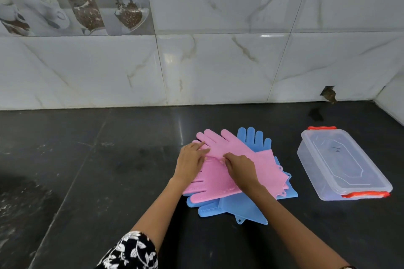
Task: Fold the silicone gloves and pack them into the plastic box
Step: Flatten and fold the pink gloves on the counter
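Your left hand (190, 160) flat on the upper pink glove (227, 148), your right hand (240, 169) pinching its edge, blue gloves (244, 207) beneath on the black counter (87, 170), lidded plastic box (341, 164) well right.

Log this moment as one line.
phase: folding | left hand: on pink gloves | right hand: pinching pink gloves | blue gloves: underneath | plastic box: lid on

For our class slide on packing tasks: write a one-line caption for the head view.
Both hands work pink silicone gloves stacked over blue silicone gloves, beside a lidded clear plastic box.
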### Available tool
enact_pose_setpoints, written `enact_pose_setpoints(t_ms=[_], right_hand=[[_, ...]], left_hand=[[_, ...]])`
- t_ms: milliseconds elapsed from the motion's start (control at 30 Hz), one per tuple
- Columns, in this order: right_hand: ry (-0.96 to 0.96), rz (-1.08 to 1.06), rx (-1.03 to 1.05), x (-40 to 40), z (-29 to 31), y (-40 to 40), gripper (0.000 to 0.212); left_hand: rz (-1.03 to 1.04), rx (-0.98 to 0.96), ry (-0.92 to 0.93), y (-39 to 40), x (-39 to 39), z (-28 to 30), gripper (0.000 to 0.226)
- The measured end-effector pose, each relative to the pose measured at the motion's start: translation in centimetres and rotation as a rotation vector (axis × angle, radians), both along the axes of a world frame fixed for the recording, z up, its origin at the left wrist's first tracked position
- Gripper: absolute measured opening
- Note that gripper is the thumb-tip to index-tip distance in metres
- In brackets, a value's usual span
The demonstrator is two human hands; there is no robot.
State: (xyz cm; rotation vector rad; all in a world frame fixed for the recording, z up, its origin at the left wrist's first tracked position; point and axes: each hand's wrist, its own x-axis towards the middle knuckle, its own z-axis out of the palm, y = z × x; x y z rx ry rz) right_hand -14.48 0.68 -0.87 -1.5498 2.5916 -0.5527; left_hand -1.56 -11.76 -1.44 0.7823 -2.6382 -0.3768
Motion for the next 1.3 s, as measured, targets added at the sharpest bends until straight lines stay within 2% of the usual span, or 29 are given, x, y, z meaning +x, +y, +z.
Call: enact_pose_setpoints(t_ms=[133,300,367,467,600,667,700,733,800,867,933,1000,1067,1200,1300], right_hand=[[-0.183,-0.038,-0.139,-0.3,2.2,-0.1,0.025],[-0.360,0.062,-0.231,0.5,6.1,-0.2,0.020],[-0.444,0.153,-0.224,1.8,7.8,-0.5,0.019],[-0.723,0.250,-0.205,4.7,9.3,-1.2,0.021],[-1.388,0.165,-0.205,8.9,8.7,-3.9,0.022],[-1.480,0.046,-0.171,10.8,7.5,-5.8,0.020],[-1.386,-0.007,-0.172,11.6,6.7,-6.7,0.017],[-1.212,-0.041,-0.172,12.1,5.7,-7.3,0.018],[-0.848,-0.039,-0.157,12.5,3.9,-7.6,0.033],[-0.593,0.047,-0.150,12.5,2.3,-6.9,0.038],[-0.428,0.113,-0.160,12.0,1.1,-5.8,0.033],[-0.313,0.155,-0.164,11.0,0.2,-5.0,0.028],[-0.214,0.165,-0.148,9.8,-0.2,-4.7,0.028],[-0.115,0.129,-0.099,7.2,-0.6,-4.9,0.030],[-0.120,0.116,-0.014,5.7,-0.7,-5.6,0.036]], left_hand=[[-0.064,0.054,0.178,-1.9,-0.2,2.0,0.019],[-0.075,0.378,0.401,-2.6,2.0,5.6,0.018],[-0.036,0.434,0.431,-3.1,3.8,7.2,0.014],[-0.020,0.459,0.362,-4.3,7.1,10.3,0.013],[0.016,0.404,0.116,-7.5,10.3,13.8,0.014],[0.071,0.336,-0.011,-8.9,10.3,14.2,0.015],[0.102,0.291,-0.072,-9.1,9.9,13.8,0.018],[0.126,0.214,-0.141,-9.1,9.5,13.0,0.025],[0.151,0.044,-0.272,-8.1,9.0,10.0,0.040],[0.232,0.013,-0.319,-6.3,9.6,5.9,0.046],[0.343,0.049,-0.372,-4.1,10.8,1.8,0.051],[0.401,0.157,-0.437,-2.0,11.7,-1.3,0.059],[0.426,0.219,-0.427,-0.9,11.8,-3.0,0.065],[0.446,0.177,-0.287,-1.6,11.7,-4.1,0.066],[0.397,0.129,-0.237,-3.0,12.1,-4.8,0.066]])
